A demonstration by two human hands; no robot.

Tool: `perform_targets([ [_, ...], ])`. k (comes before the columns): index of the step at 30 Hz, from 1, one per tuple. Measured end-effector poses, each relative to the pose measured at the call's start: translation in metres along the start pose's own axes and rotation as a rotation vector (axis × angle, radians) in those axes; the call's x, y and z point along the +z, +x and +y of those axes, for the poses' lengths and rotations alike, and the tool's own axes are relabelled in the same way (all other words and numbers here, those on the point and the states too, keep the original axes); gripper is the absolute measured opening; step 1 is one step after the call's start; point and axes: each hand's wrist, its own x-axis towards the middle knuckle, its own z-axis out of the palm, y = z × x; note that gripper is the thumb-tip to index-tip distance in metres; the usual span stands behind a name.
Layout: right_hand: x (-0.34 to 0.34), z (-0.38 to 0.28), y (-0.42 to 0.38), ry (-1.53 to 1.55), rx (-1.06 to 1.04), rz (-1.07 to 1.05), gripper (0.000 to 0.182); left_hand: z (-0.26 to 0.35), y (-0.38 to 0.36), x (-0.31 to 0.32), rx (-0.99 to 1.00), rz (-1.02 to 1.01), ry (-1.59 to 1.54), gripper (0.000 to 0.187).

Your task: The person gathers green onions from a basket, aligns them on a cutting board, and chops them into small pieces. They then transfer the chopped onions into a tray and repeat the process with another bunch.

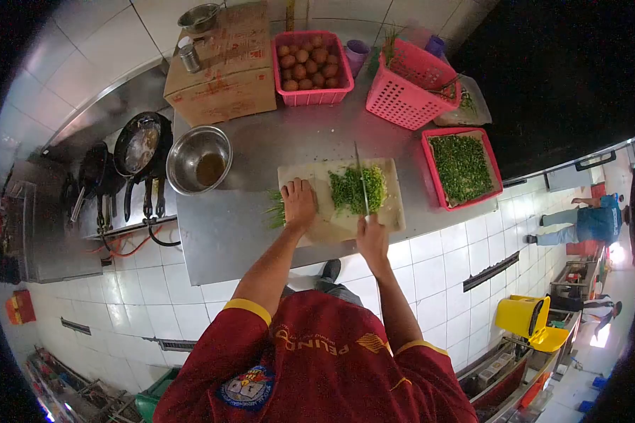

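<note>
A white cutting board lies on the steel table, with a heap of chopped green onions on its right half. My right hand is closed around the handle of a knife, whose blade points away from me and lies in the heap. Palm down, my left hand rests at the board's left side, fingers stretched forward and slightly apart. Long green stalks stick out to the left from beside and under that hand. What lies beneath its palm is hidden.
Right of the board stands a pink tray of chopped greens. A pink basket, a pink crate of brown eggs and a cardboard box stand behind. A steel bowl is left, beside pans. Two people are far right.
</note>
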Motion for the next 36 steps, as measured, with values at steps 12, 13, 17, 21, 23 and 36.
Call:
perform_targets([
  [12, -0.021, 0.084, 0.038, -0.127, 0.052, 0.191, 0.037, -0.001, -0.001, 0.004, 0.028, 0.014, 0.034, 0.027],
  [13, -0.021, 0.086, 0.039, -0.088, 0.033, 0.193, 0.036, -0.001, -0.002, 0.005, 0.038, 0.041, 0.038, 0.026],
  [17, -0.023, 0.068, 0.031, -0.089, -0.099, 0.306, 0.03, 0.0, -0.004, 0.002, 0.015, -0.029, 0.041, 0.027],
  [21, -0.014, 0.004, 0.027, 0.038, -0.238, 0.071, 0.022, 0.002, -0.004, -0.001, -0.002, -0.02, 0.081, 0.027],
  [23, 0.0, -0.029, 0.028, 0.123, -0.563, 0.018, 0.031, 0.003, -0.002, -0.001, -0.029, -0.061, 0.057, 0.028],
  [36, 0.059, -0.047, 0.055, -0.265, -0.827, -0.123, 0.028, -0.001, -0.003, -0.006, -0.061, -0.037, -0.162, 0.041],
])
